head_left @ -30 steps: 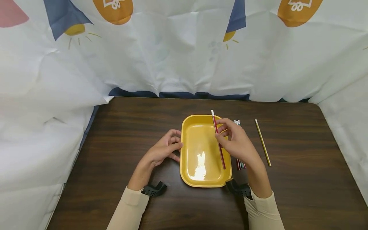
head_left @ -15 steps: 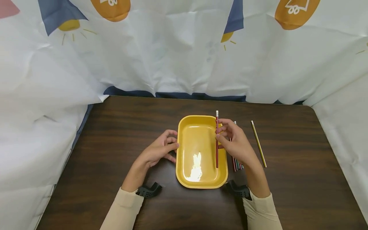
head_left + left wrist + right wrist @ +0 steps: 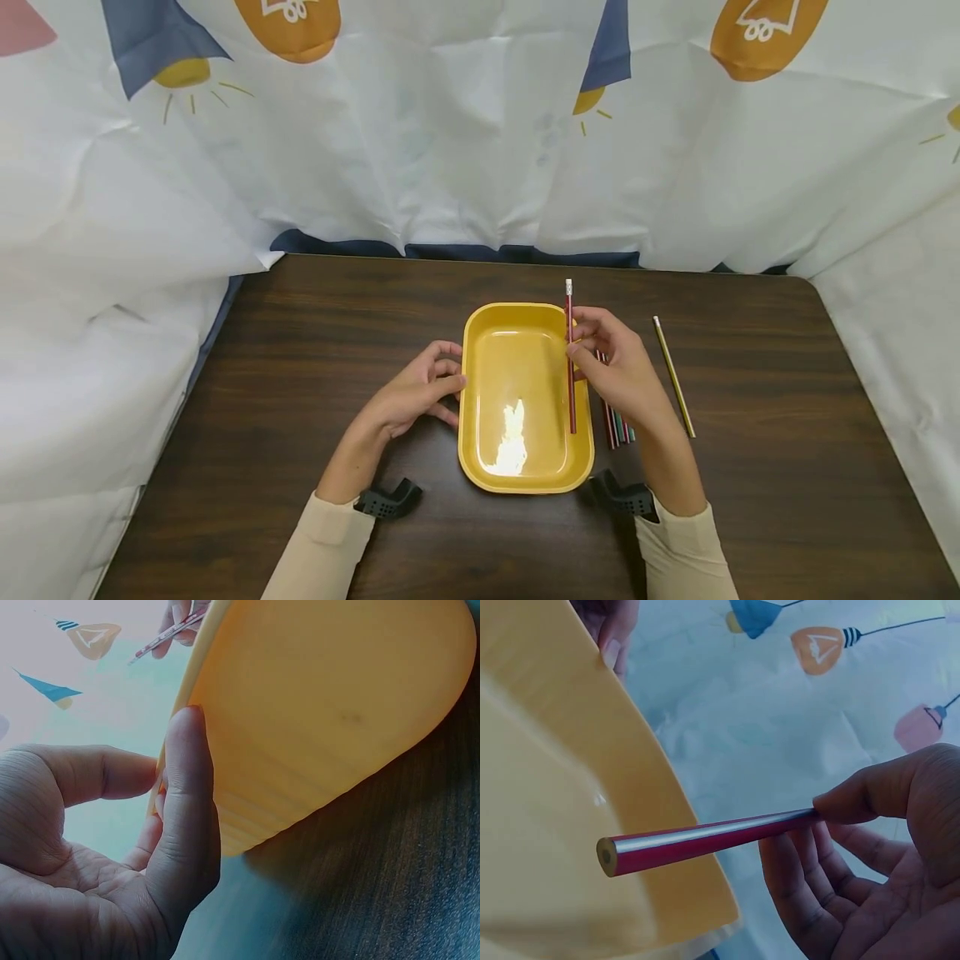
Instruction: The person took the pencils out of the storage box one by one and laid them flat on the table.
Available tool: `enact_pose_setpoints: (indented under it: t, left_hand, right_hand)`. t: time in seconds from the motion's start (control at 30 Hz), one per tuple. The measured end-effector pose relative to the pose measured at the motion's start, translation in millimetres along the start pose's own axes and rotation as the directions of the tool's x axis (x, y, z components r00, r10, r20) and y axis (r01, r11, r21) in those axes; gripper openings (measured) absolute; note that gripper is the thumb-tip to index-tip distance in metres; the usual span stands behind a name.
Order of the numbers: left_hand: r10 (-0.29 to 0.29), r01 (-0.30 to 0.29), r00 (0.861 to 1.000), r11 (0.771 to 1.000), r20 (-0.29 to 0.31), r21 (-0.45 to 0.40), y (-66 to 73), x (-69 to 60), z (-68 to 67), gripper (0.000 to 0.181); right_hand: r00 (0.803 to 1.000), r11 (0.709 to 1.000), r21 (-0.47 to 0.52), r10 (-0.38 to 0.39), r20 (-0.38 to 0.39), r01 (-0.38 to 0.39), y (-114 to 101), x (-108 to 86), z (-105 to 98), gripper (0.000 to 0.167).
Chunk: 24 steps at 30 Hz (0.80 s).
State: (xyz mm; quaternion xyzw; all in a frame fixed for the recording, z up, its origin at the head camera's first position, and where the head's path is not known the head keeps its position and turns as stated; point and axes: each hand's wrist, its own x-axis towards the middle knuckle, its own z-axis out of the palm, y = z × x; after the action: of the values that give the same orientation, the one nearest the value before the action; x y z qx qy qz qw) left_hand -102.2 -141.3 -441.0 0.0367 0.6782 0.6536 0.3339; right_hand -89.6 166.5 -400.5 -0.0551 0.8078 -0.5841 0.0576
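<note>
In the head view, my left hand (image 3: 412, 387) is at the left side of a yellow tray (image 3: 517, 358). The left wrist view shows its thumb and fingers pinching the tray's rim, thumb inside and forefinger outside. My right hand (image 3: 621, 367) pinches a red pencil (image 3: 572, 404) by its middle above the tray's right side. The pencil's eraser end points away from me. Its flat, unsharpened end faces the right wrist camera, where the red pencil (image 3: 705, 840) has a silver glint. Several pencils (image 3: 617, 429) lie beside the tray, partly hidden under the right hand.
A single yellow pencil (image 3: 675, 375) lies on the dark wooden table (image 3: 337, 308), right of the right hand. White cloth (image 3: 465, 167) with printed lamps hangs behind the table and at both sides.
The red pencil has turned from a slant to nearly in line with the tray's long side. The head view has shifted slightly. My left hand keeps its place on the rim.
</note>
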Motion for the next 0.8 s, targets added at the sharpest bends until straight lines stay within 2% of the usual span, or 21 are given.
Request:
enact_pose_setpoints:
  t: [0.17, 0.43, 0.8]
  left_hand:
    - [0.011, -0.011, 1.000, 1.000, 0.004, -0.003, 0.8, 0.6, -0.5, 0.054]
    - [-0.008, 0.008, 1.000, 1.000, 0.006, -0.006, -1.7, -0.7, -0.9, 0.055]
    - [0.004, -0.004, 1.000, 1.000, 0.018, -0.021, -1.7, -1.3, -1.2, 0.054]
  right_hand:
    - [1.000, 1.000, -0.001, 0.005, -0.023, -0.005, 0, 0.6, -5, 0.044]
    - [0.998, 0.999, -0.007, 0.041, -0.044, -0.041, 4, -3.1, -15, 0.045]
    - [0.997, 0.999, -0.022, 0.042, -0.069, -0.044, 10, -9.1, -32, 0.047]
